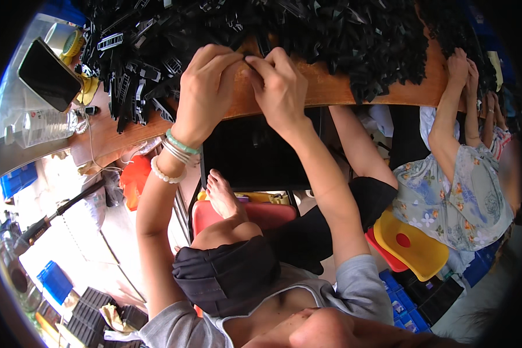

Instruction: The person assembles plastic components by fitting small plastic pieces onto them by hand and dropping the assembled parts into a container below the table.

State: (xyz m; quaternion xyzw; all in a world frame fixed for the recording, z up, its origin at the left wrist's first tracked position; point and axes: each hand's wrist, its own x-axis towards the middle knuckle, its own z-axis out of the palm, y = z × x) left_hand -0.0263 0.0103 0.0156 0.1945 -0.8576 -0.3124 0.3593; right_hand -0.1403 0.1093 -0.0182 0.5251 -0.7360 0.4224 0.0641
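Pinching almost closed with left grip (211, 75) and right grip (281, 84), apparently on a small dark piece (245, 60), mostly hidden by fingertips. Held over the wooden counter (325, 87). Could slip from so slight a pinch and drop off the edge, or get lost among black parts (342, 35) heaped just beyond.

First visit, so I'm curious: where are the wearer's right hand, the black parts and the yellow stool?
Wearer's right hand (281, 87): head view, on the back of the hand.
Black parts (342, 35): head view, on the heap, right of its middle.
Yellow stool (421, 250): head view, on the seat, beside its red spot.
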